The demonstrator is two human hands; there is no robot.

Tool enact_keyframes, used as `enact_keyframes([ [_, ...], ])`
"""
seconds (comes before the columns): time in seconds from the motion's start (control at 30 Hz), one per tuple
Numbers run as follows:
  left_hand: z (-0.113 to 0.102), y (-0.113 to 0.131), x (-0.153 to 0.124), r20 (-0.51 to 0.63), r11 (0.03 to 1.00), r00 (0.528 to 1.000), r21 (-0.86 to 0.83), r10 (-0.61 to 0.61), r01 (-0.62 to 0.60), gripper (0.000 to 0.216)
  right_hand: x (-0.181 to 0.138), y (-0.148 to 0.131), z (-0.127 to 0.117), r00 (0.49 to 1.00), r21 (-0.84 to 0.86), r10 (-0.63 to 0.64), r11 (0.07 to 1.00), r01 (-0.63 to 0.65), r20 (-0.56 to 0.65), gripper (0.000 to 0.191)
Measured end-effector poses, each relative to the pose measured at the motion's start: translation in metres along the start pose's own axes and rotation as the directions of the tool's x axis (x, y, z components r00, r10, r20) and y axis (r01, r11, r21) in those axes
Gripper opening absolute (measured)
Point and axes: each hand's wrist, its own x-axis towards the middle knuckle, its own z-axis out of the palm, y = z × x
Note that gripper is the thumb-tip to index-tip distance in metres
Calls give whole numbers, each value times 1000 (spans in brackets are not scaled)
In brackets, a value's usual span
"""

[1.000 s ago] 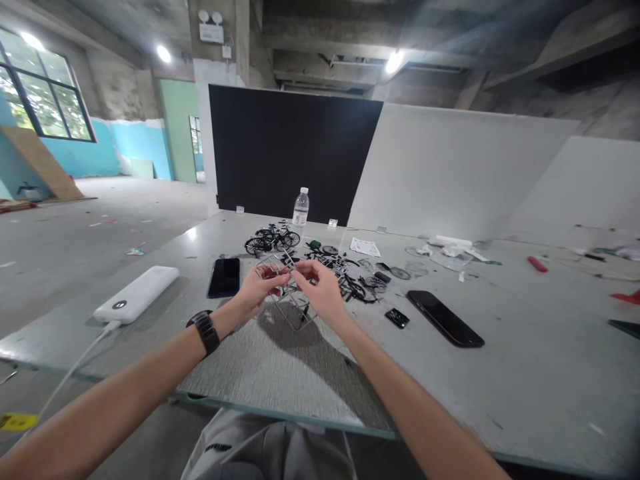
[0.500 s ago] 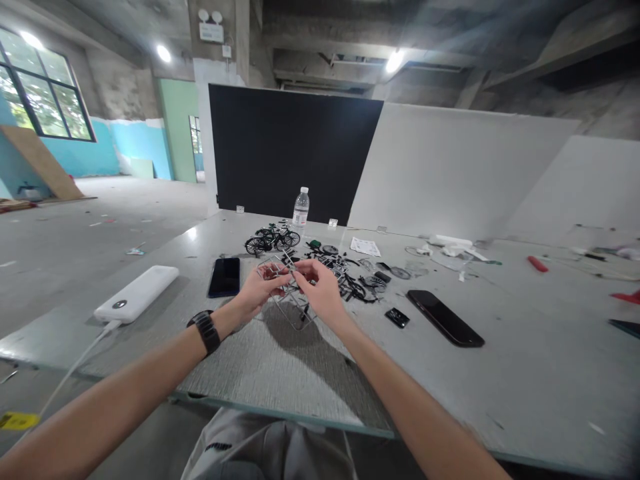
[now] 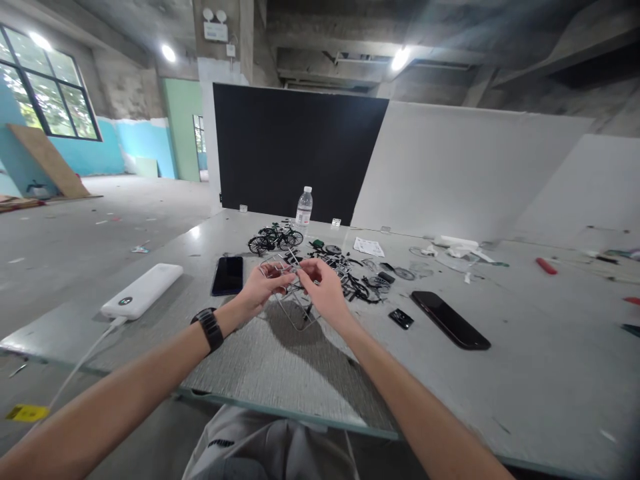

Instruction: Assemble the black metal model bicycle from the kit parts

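Note:
Over the middle of the table, my left hand (image 3: 266, 283) and my right hand (image 3: 323, 287) are close together, both closed on a thin silver wire frame (image 3: 299, 327). The frame is bent into squared loops and stands tilted, its lower loop near the tabletop. Fingertips of both hands pinch around its upper part, and whatever small piece may sit between them is hidden. Just beyond my hands lie loose black model bicycle parts (image 3: 357, 288), with wheels among them. Assembled miniature bicycles (image 3: 275, 238) stand behind, to the left.
On the grey table (image 3: 240, 373), a phone (image 3: 228, 275) and a white power bank (image 3: 143, 291) with a cable lie left. To the right are a larger black phone (image 3: 450, 320) and a small black box (image 3: 401, 319). A water bottle (image 3: 304, 208) stands at the back near paper (image 3: 369, 247).
The view has shifted slightly, so everything appears a little further right. Both hands keep their grip on the wire frame, with hardly any visible finger movement.

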Motion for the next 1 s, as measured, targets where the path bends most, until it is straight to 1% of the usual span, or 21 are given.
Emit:
enact_keyframes([
  [0.27,-1,1,0,-8,1000,1000,-9,17,-17,34,-1,-1,0,999,16,-3,1000,3,35,22],
  [0.5,0,0,0,5,1000,1000,-17,0,0,35,-2,-2,-1,999,2,-10,1000,10,40,23],
  [0.8,-1,0,0,-31,999,999,-32,13,-14,34,-2,-3,-1,999,-5,-6,1000,6,35,20],
  [1.0,-2,0,1,-39,998,999,-47,28,-30,34,-3,-5,-1,999,5,-5,1000,5,41,29],
])
